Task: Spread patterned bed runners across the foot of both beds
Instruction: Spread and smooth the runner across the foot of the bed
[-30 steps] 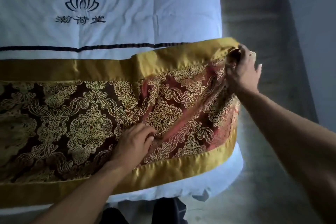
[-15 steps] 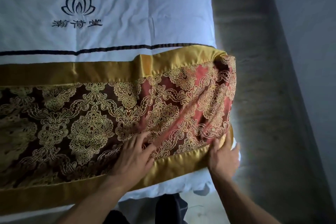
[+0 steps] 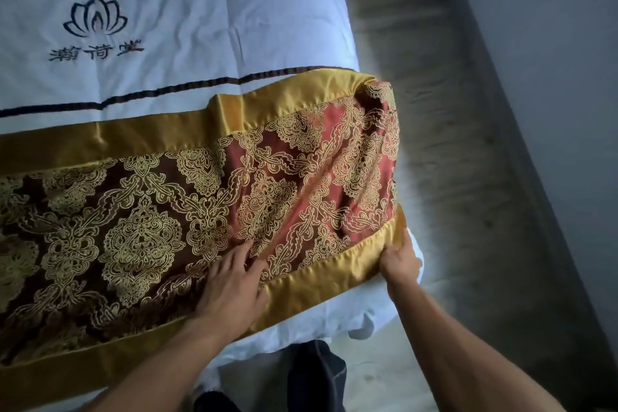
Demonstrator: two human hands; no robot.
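Observation:
A bed runner (image 3: 150,211) with red-brown ground, gold ornament and wide gold satin borders lies across the foot of a white-covered bed (image 3: 200,27). Its right end is wrinkled and drapes over the bed's side edge. My left hand (image 3: 230,288) lies flat on the runner near its front gold border, fingers spread. My right hand (image 3: 399,259) pinches the front right corner of the gold border at the bed's corner.
The white duvet carries an embroidered lotus logo (image 3: 95,18) with characters and a dark stripe (image 3: 167,90). Right of the bed runs a strip of grey carpet (image 3: 451,177) bounded by a pale wall (image 3: 551,77). My dark trouser leg (image 3: 314,375) shows below the bed's edge.
My right hand left the runner's far right corner, came down to the near right corner and now grips the gold border there. My left hand slid slightly toward the front border.

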